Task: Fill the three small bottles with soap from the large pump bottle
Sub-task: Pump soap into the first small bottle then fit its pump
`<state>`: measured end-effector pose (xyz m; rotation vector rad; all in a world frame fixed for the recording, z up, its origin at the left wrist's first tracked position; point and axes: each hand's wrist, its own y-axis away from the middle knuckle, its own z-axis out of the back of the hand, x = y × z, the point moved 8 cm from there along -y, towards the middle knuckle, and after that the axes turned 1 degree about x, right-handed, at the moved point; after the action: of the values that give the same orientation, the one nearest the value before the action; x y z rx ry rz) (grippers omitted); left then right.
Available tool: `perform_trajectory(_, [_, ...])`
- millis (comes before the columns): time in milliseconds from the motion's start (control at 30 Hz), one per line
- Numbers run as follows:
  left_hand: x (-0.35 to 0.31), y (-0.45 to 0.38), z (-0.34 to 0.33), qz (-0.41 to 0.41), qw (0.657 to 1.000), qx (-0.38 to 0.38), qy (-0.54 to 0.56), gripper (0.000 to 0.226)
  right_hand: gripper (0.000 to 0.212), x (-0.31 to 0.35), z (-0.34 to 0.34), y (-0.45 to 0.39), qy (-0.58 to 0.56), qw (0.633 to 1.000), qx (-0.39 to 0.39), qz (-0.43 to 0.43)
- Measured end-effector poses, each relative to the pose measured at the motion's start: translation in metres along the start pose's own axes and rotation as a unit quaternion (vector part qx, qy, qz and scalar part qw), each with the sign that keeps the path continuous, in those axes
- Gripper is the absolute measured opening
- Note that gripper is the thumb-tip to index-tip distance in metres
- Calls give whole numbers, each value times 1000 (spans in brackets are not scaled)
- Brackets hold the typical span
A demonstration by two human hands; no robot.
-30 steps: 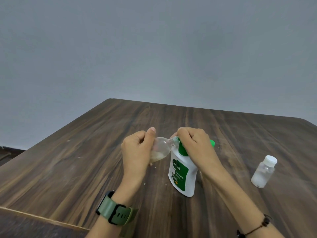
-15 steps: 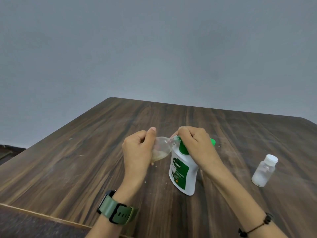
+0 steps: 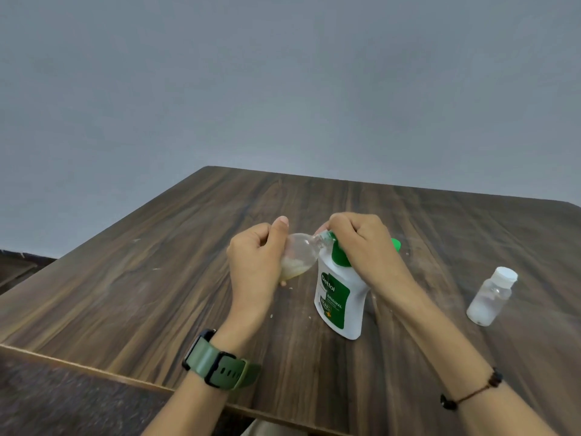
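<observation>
The large white soap bottle (image 3: 341, 297) with a green label and green pump stands mid-table. My right hand (image 3: 361, 247) curls over its pump head, hiding most of it. My left hand (image 3: 254, 262) grips a small clear bottle (image 3: 298, 256), tilted with its open neck against the pump spout; pale yellowish soap lies in its lower part. A second small clear bottle (image 3: 490, 297) with a white cap stands upright to the right, apart from both hands. No third small bottle is in view.
The dark wooden table (image 3: 157, 278) has its near edge along the bottom and its left edge close by. A grey wall fills the background. A few small white specks lie on the wood near the bottles.
Both hands and the bottles keep their places. The view has shifted slightly, and the soap layer in the small held bottle looks about the same.
</observation>
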<state>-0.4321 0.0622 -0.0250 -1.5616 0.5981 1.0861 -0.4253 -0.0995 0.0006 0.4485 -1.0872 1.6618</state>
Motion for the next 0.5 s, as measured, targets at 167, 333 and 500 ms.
perform_trajectory(167, [-7,-1,2,-20,999,-7,-37,50,34,-1,0,1,-20,1000,-12,-10])
perform_trajectory(333, [-2,0,0,-14,1000,-5,-27,48,34,-2,0,-1,-35,999,-16,-18])
perform_trajectory(500, [4,2,-3,9,1000,0,-10,47,32,-3,1,-1,-42,998,-14,-35])
